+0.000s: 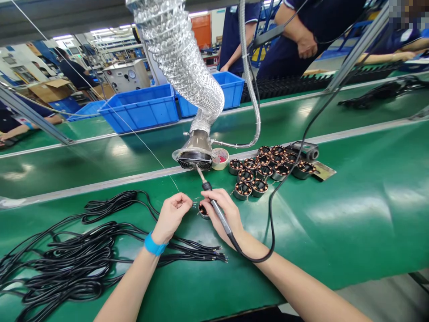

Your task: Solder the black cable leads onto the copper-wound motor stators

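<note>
Copper-wound round stator [203,210]: small, light, rigid; fine leads fragile. I'd grip its rim. Left hand [171,215] fingers pinch its leads; right hand [223,211] fingers wrap black-handled soldering iron [214,203].

Small copper-wound stator [203,210] on green bench, soldering iron [214,205] angled above

glossy green table [351,214], crinkled foil duct [187,67], copper-wound stators [264,172]

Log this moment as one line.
left hand: pinching wire | right hand: holds soldering iron, on stator | cables left | stators behind
</note>
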Motion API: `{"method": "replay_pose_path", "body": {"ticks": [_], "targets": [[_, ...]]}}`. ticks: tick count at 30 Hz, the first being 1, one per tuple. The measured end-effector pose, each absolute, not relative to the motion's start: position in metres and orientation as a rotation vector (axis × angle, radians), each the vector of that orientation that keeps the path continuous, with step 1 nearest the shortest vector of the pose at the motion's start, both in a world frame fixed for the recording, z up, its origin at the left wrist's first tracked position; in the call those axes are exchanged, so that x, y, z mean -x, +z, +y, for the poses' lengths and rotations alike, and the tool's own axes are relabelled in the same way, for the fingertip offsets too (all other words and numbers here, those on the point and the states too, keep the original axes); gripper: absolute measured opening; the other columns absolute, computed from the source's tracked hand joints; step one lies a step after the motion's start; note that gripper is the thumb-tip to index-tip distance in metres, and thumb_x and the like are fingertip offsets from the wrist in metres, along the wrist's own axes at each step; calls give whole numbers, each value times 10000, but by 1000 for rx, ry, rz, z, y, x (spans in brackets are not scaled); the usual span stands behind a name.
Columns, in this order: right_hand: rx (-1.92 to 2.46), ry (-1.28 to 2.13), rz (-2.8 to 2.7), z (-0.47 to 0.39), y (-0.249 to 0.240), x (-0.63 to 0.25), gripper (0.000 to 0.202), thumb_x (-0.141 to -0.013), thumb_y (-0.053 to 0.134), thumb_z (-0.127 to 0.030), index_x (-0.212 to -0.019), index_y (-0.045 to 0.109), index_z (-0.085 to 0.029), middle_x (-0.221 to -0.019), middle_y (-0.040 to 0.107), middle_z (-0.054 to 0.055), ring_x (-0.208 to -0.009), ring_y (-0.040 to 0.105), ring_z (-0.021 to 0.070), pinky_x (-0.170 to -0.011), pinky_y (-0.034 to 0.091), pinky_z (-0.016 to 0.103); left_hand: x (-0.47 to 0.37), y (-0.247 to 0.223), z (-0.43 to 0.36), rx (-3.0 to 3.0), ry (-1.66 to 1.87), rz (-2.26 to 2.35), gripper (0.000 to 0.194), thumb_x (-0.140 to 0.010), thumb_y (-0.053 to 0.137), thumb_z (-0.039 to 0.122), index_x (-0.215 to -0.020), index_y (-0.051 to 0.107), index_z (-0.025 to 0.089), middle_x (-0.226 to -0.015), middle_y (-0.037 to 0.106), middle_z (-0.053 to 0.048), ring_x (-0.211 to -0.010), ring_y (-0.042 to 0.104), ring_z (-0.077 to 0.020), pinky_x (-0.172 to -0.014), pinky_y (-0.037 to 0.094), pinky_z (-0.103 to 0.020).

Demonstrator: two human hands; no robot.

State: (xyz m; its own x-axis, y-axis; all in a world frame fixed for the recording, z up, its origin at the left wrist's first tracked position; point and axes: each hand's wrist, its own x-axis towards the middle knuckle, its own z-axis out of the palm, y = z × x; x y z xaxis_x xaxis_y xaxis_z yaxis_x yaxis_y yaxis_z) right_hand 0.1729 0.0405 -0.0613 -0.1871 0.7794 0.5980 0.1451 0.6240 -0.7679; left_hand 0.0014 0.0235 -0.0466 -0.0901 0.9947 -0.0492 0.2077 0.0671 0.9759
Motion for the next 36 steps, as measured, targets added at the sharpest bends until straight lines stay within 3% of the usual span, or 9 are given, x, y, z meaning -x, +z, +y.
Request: {"method": "replay_pose_path", "body": {"ticks": [6,11,27,36], "targets": [[907,625,-1576,42,-51,-188,161,-951,503,-250,-1003,653,-224,-811,674,19,-720,653,151,-733,542,302,0,-53,33,-1209,1147,1489,148,-761,646,293,-716,615,155,-678,592,16,-532,420,-82,-522,314,-222],[868,611,-1623,38,-53,-193,223,-942,464,-281,-842,654,-221,-722,681,8,-616,628,149,-621,516,290,1,-55,34,-1193,1138,1480,138,-763,635,288,-717,614,160,-647,586,25,-514,415,-82,-517,306,-224],[855,751,-1660,39,-56,-190,211,-941,467,-287,-852,644,-215,-629,616,-11,-591,615,145,-595,503,281,2,-56,35,-1155,1136,1473,140,-752,650,289,-716,628,155,-619,561,35,-502,388,-77,-519,299,-229],[843,818,-1525,40,-63,-192,202,-952,486,-291,-863,648,-207,-697,642,11,-625,624,143,-539,462,258,1,-56,36,-1155,1142,1463,118,-759,638,255,-709,626,149,-602,516,43,-487,316,-62,-489,247,-220]]}}
